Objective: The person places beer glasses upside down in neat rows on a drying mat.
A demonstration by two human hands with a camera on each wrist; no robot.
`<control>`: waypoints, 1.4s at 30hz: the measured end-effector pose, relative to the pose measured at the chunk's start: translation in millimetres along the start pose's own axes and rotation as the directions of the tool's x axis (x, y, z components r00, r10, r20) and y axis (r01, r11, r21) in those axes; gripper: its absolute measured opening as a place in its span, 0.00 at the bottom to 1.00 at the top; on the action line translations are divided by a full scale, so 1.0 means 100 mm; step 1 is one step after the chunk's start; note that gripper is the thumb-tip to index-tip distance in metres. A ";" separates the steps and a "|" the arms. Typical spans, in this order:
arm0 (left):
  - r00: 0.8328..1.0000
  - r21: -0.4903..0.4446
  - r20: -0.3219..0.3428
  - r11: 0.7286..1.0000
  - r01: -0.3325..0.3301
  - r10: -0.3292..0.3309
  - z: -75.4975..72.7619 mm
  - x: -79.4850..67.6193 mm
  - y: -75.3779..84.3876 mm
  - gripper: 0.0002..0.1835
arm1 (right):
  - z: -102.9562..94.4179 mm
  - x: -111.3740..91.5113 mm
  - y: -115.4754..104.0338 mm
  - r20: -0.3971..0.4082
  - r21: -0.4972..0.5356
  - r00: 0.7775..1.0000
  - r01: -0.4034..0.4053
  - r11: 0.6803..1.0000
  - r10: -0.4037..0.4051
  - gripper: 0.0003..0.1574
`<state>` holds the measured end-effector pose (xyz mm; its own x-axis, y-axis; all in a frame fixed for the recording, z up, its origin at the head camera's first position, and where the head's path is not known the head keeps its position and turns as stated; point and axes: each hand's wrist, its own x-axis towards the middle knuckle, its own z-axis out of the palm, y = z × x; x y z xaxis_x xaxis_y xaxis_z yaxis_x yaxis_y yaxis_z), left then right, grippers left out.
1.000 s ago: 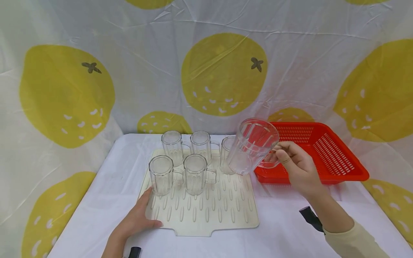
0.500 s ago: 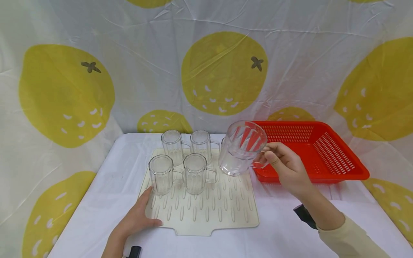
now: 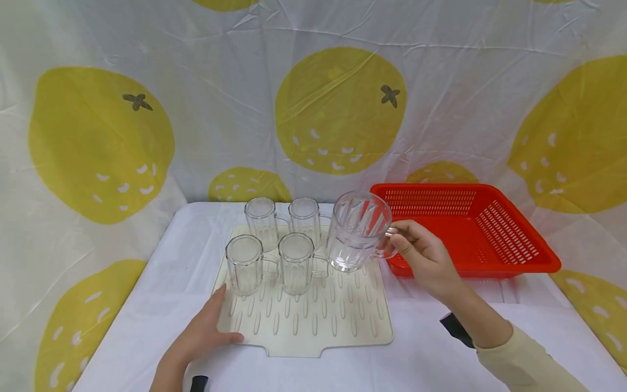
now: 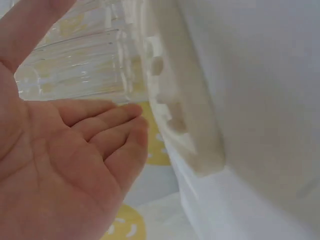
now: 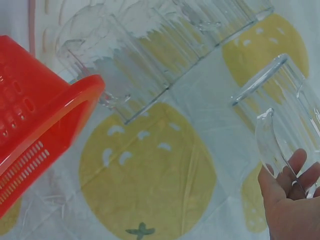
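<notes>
My right hand grips the handle of a clear glass mug, its body ribbed and tilted, rim up. The mug hangs over the right part of a cream drying mat. Two mugs stand in the mat's front row, a left one and a right one. Behind them are a back-left mug and a back-middle mug; the held mug covers another in that row. At the mat's left edge lies my left hand, thumb spread and fingers relaxed, as the left wrist view shows.
A red plastic basket with slotted sides stands at the right, close beside the mat. Underneath is a white tablecloth. A white curtain with yellow lemon-like prints hangs behind the table.
My right hand has carried the mug leftward from the basket side to over the mat, and the mug is less tilted. My left hand has shifted slightly left.
</notes>
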<state>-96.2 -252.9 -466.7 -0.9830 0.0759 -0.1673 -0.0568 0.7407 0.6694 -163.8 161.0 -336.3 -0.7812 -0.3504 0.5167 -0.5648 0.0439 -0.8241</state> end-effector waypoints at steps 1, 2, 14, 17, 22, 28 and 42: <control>1.000 0.018 0.001 1.000 -0.004 0.004 -0.02 -0.03 0.02 0.63 | 0.00 0.00 0.01 0.001 -0.004 1.000 0.000 1.000 0.000 0.07; 1.000 0.031 0.001 1.000 -0.002 0.002 -0.04 -0.07 0.05 0.59 | 0.00 0.00 0.02 0.001 -0.008 1.000 0.003 1.000 -0.003 0.08; 0.946 -0.237 0.033 0.922 -0.306 0.323 0.07 -0.05 0.53 0.28 | 0.06 -0.08 0.05 0.002 -0.069 0.999 -0.048 0.996 0.048 0.07; 0.920 -0.399 0.048 0.852 -0.339 0.388 0.22 0.07 0.71 0.25 | 0.08 -0.11 0.05 0.012 -0.064 0.998 -0.052 0.997 0.053 0.08; 0.889 -0.607 0.162 0.753 -0.253 0.429 0.41 0.22 1.03 0.28 | 0.13 -0.17 0.07 0.037 -0.072 0.997 -0.059 0.996 0.062 0.08; 0.887 -0.726 0.237 0.679 -0.110 0.397 0.52 0.38 1.31 0.37 | 0.18 -0.23 0.10 0.079 -0.078 0.996 -0.046 0.996 0.052 0.09; 0.900 -0.756 0.150 0.634 -0.163 0.410 0.39 0.48 1.44 0.41 | 0.19 -0.30 0.10 0.175 -0.109 0.977 0.139 0.984 -0.119 0.16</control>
<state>-144.9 -116.5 -406.2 -0.8814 0.4722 0.0154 -0.0082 -0.0478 0.9988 -141.1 154.1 -364.7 -0.6498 -0.5115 0.5622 -0.6936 0.0966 -0.7138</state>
